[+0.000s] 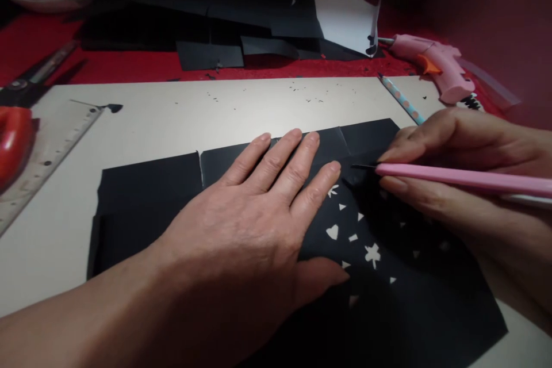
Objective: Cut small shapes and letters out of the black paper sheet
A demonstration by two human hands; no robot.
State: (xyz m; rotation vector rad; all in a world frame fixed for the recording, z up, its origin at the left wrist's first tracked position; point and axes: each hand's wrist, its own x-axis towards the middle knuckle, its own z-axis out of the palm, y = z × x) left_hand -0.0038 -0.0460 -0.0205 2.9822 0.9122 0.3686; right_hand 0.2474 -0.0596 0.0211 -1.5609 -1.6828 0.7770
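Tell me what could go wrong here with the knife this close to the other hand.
The pink craft knife in the right hand has its tip near the left hand index finger; a slip could nick it. The black paper is creased and folded, so the blade may snag or tear the small cut-outs.

The pale board [172,121] on the desk [129,66] lies bare from 9 to 12 o'clock of the left hand [254,213], save for tiny black specks, so a hand could pass there freely. At 9 o'clock the clear ruler [47,149] and red-handled scissors [15,138] close off the left edge. At 12 o'clock a heap of black paper scraps [207,29] blocks the far side. At 1 to 2 o'clock the dotted pencil [403,100] and pink glue gun [440,66] crowd the corner. The right hand [466,184], with its pink knife [457,178], bars 3 o'clock.
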